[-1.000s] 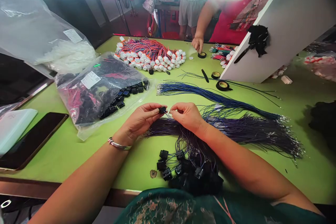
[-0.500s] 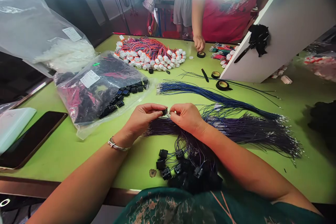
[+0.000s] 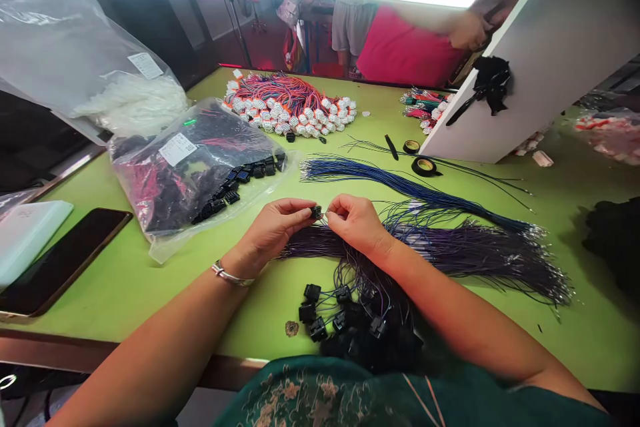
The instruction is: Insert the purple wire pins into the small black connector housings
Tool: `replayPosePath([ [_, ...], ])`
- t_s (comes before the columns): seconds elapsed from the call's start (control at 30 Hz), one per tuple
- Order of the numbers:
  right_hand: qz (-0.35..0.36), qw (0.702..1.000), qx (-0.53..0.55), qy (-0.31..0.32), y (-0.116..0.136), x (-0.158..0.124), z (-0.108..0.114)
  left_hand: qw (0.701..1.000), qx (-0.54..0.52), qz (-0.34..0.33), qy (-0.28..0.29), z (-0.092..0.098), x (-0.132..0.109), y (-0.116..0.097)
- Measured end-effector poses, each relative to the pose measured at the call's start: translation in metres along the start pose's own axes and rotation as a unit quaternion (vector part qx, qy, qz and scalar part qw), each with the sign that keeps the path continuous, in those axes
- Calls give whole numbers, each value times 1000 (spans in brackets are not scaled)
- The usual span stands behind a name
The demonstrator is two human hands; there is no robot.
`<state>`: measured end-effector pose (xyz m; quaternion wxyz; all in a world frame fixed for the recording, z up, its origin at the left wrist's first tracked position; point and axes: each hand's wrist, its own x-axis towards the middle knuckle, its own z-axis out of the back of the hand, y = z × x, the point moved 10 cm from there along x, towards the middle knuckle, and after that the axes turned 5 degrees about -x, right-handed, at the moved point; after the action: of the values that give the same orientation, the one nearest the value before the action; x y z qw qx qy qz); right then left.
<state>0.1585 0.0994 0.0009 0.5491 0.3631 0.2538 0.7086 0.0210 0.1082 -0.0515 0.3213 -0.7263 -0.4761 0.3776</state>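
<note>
My left hand [image 3: 281,223] pinches a small black connector housing [image 3: 316,212] between thumb and fingertips. Close against its right side, my right hand [image 3: 356,220] has thumb and forefinger pressed together on a thin wire [image 3: 324,215], mostly hidden by the fingers. Whether the wire's tip is inside the housing I cannot tell. Below both hands lies a bundle of dark purple wires [image 3: 470,257] with metal terminals at the ends. Nearer my body rests a heap of black connectors [image 3: 377,327] with wires attached. A bundle of blue wires [image 3: 380,177] stretches behind my hands.
At left lie a clear bag of black connectors [image 3: 165,180] and a phone [image 3: 65,263]. White connectors [image 3: 290,117] on orange wires are piled at the back. Black tape rolls [image 3: 425,166] sit near a white partition [image 3: 525,73]. Across the table stands a person in pink [image 3: 405,47].
The co-worker's hand has left the table's far edge, and the tape roll beneath it is gone from there. My hands stay close together, with the black housing showing a little more. The view has shifted slightly.
</note>
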Motion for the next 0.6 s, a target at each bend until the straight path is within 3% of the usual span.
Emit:
replayPosePath([
  [0.6,20,999,-32,-1,1,-2,-4,999,47,-8,-2,1,0,1],
])
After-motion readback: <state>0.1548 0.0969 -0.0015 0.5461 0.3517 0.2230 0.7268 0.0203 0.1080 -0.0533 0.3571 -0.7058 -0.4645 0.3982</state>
